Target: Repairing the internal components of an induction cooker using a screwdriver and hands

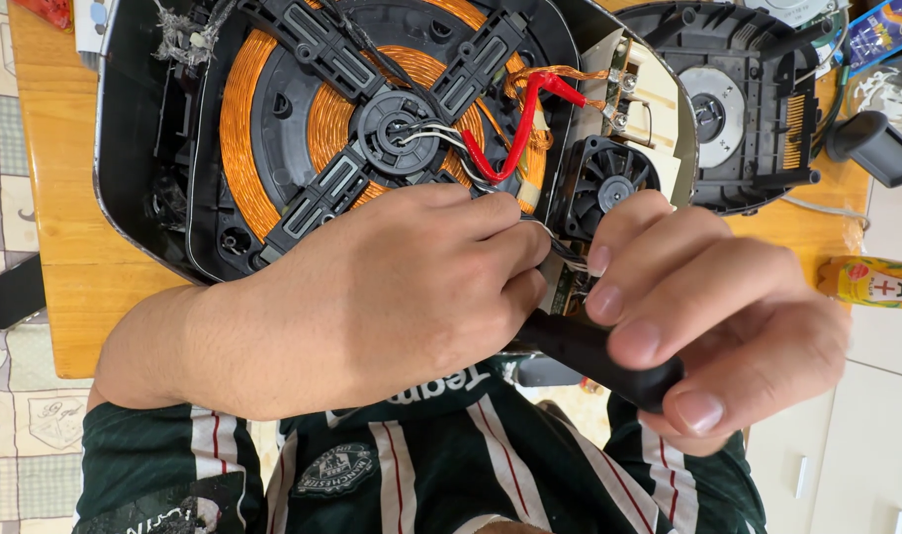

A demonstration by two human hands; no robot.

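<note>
The opened induction cooker (174, 148) lies on the wooden desk (65, 287), its copper coil (243, 129) and black cross-shaped bracket (392, 129) bared to view. A red wire (518, 124) loops from the coil's centre toward the circuit board (649, 99) at the right, and a small black fan (606, 178) sits just beside that board.

The left hand (392, 297) rests over the near edge of the cooker, its fingers curled in a closed grip around thin wires (560, 252) near the fan. The right hand (728, 316) holds a black tool handle (594, 351) — fingers wrapped around it, thumb pressed on its end — with the tool's tip hidden behind the left hand.

Farther right on the desk lies a second black housing (738, 109) with a round metal disc. A yellow package (871, 282) sits at the desk's right edge.
</note>
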